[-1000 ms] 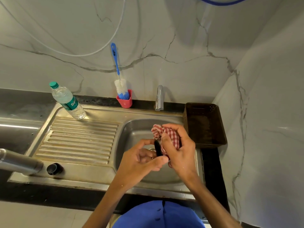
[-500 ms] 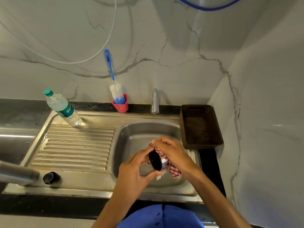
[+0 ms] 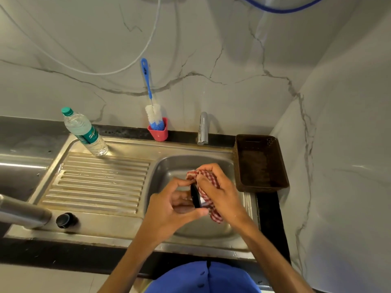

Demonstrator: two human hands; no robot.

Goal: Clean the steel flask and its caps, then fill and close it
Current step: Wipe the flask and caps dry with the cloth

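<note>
Round black-and-steel flask cap [image 3: 196,198] held over steel sink basin [image 3: 169,166], so drips are caught. Pinched on edge by left hand [image 3: 173,208]; red-checked cloth [image 3: 204,187] gripped against it by right hand [image 3: 220,191] for wiping. Steel flask [image 3: 23,212] laid on counter, left.

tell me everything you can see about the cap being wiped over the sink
The cap is round, with a black face and a shiny steel-looking band at its side. It is held on edge over the sink basin, black face turned to the person's left. The left hand pinches its rim between thumb and fingers. The right hand presses a red-and-white checked cloth against its other side. Most of it is hidden.
</note>
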